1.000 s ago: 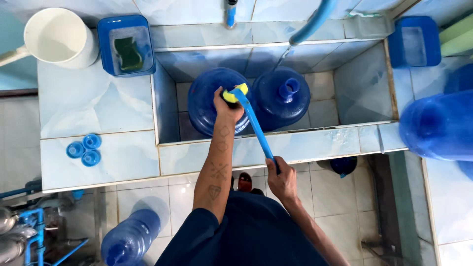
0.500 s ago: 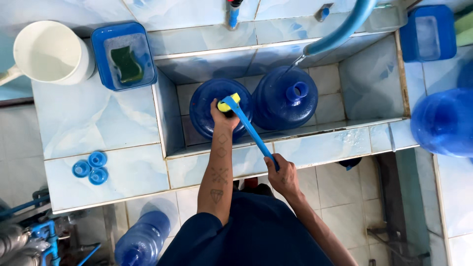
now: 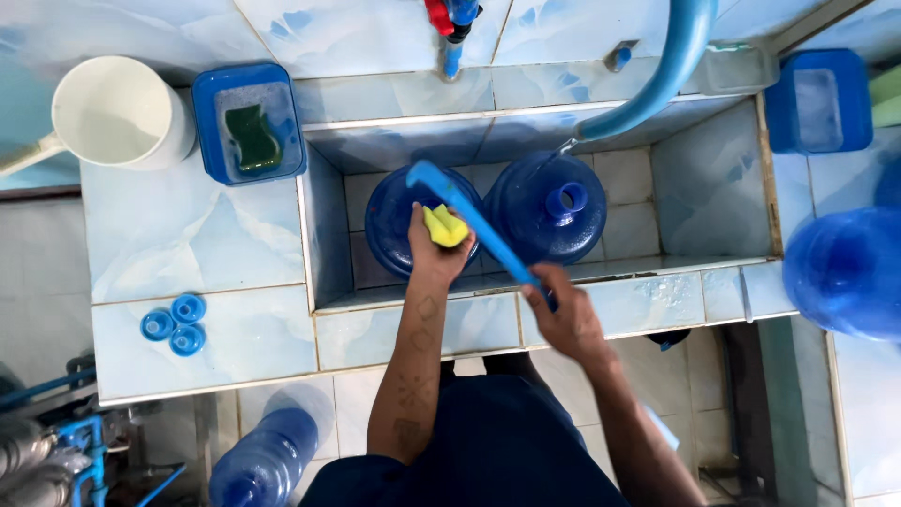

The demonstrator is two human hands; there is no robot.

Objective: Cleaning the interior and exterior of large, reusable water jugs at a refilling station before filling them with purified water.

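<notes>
Head view shows my tiled sink basin in the pale blue tabletop holding two blue water jugs, where I judge I'm mid-scrub: my left hand closed on a yellow sponge, my right hand gripping a blue brush handle.

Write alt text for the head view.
Seen from above, a left hand presses a yellow sponge on a blue jug in a tiled sink, while the right hand holds a blue brush. A second jug stands beside.
</notes>
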